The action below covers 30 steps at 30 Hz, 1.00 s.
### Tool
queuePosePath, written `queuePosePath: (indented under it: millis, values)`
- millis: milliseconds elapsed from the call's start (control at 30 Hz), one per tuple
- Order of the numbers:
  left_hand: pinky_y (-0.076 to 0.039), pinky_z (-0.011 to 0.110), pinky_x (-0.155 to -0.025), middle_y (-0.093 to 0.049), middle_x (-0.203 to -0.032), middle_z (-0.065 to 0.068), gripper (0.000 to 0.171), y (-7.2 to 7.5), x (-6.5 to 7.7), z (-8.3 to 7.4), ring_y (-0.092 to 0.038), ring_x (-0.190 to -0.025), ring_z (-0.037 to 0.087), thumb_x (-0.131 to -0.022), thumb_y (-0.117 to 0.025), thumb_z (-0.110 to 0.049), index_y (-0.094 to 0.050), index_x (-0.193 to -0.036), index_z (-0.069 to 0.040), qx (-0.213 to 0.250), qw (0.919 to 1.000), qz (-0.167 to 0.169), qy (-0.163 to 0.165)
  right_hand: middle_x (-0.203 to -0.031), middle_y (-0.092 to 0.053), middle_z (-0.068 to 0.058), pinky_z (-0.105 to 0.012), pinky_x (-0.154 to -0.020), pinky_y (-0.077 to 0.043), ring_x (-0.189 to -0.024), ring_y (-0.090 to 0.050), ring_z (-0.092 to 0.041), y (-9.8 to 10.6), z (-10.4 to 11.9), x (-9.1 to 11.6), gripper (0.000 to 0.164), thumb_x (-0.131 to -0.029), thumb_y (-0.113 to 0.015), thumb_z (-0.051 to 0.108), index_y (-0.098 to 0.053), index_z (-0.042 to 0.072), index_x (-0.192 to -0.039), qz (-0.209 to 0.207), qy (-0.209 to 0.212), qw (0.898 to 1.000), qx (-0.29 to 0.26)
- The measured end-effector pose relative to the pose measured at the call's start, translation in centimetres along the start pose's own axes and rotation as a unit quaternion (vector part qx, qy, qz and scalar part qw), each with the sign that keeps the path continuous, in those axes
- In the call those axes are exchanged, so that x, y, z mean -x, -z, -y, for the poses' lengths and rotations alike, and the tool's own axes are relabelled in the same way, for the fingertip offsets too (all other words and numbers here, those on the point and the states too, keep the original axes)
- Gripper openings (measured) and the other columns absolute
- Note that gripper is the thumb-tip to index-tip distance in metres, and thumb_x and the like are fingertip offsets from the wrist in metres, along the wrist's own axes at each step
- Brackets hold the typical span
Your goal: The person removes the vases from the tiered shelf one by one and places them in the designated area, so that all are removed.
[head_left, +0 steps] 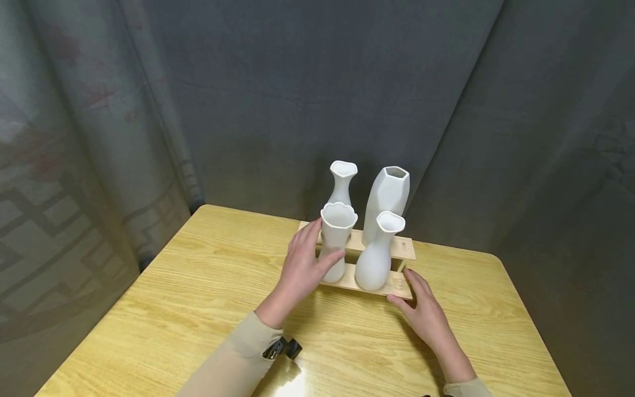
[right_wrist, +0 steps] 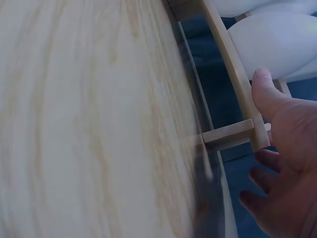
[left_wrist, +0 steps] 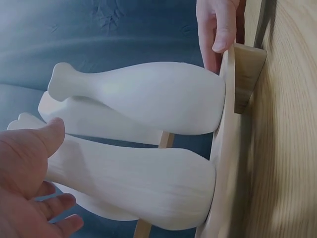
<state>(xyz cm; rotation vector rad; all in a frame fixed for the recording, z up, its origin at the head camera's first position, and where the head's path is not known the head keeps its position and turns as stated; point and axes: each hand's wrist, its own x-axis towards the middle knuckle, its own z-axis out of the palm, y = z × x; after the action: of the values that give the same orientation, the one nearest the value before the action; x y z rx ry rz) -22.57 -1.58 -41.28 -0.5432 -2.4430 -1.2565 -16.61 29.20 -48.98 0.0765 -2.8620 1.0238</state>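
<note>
A two-tier wooden stand (head_left: 401, 284) holds white vases. On its lower tier stand a scalloped-rim vase (head_left: 335, 237) at left and a round-bodied vase (head_left: 375, 263) at right. Behind them rise a narrow-necked vase (head_left: 341, 184) and a tall faceted vase (head_left: 389, 198). Beside the scalloped vase is my left hand (head_left: 303, 262), thumb in front and fingers spread at its left; the left wrist view shows the fingers loose, not wrapped round it. My right hand (head_left: 421, 309) holds the lower tier's right end between thumb (right_wrist: 267, 94) and index finger, its other fingers off the wood.
The stand is on a yellow wood-grain table (head_left: 198, 286), near its back edge. Grey curtains (head_left: 297, 99) hang close behind and on both sides. A small black device (head_left: 283, 348) is strapped at the left wrist.
</note>
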Motion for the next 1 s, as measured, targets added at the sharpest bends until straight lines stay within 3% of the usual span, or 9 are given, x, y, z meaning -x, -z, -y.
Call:
queuePosePath:
  millis: [200,433,667,1000]
  values:
    - [-0.028,0.059,-0.129,-0.052,-0.163,0.02,0.09,-0.5,0.0,-0.1,-0.043,-0.154,0.039,-0.098,-0.087,-0.034,-0.041,-0.167,0.001,0.022,0.9996,-0.012,0.014,-0.177,-0.023,-0.029,-0.079,-0.119,-0.03,-0.157,-0.028,-0.058,-0.4,-0.4,-0.3,0.095,-0.105,-0.075,0.048,-0.027,0.004,-0.174,0.007,-0.009,1.0,-0.019]
    - [-0.042,0.061,-0.12,-0.058,-0.157,0.018,0.087,-1.1,-0.2,-0.3,-0.052,-0.146,0.038,-0.096,-0.089,-0.03,-0.045,-0.166,-0.002,0.05,0.9982,-0.027,0.021,-0.177,-0.021,-0.029,-0.076,-0.123,-0.027,-0.16,-0.024,-0.056,-0.7,-0.8,-0.5,0.099,-0.103,-0.078,0.048,-0.026,0.002,-0.173,0.016,-0.027,0.998,-0.045]
    - [-0.045,0.061,-0.117,-0.06,-0.154,0.017,0.085,-1.6,-0.4,-0.4,-0.055,-0.143,0.037,-0.097,-0.089,-0.028,-0.046,-0.166,-0.003,0.059,0.9972,-0.034,0.029,-0.179,-0.018,-0.026,-0.073,-0.125,-0.025,-0.162,-0.022,-0.053,-0.7,-0.9,-0.9,0.106,-0.101,-0.078,0.054,-0.022,0.003,-0.175,0.025,-0.058,0.996,-0.061]
    - [-0.049,0.061,-0.114,-0.063,-0.15,0.015,0.08,-1.9,-0.3,-0.5,-0.06,-0.137,0.034,-0.098,-0.087,-0.024,-0.047,-0.165,-0.007,0.072,0.9961,-0.034,0.038,-0.175,-0.025,-0.026,-0.072,-0.124,-0.029,-0.158,-0.03,-0.053,-1.1,-1.2,-0.9,0.099,-0.103,-0.08,0.045,-0.024,0.004,-0.174,0.004,-0.046,0.996,-0.076]
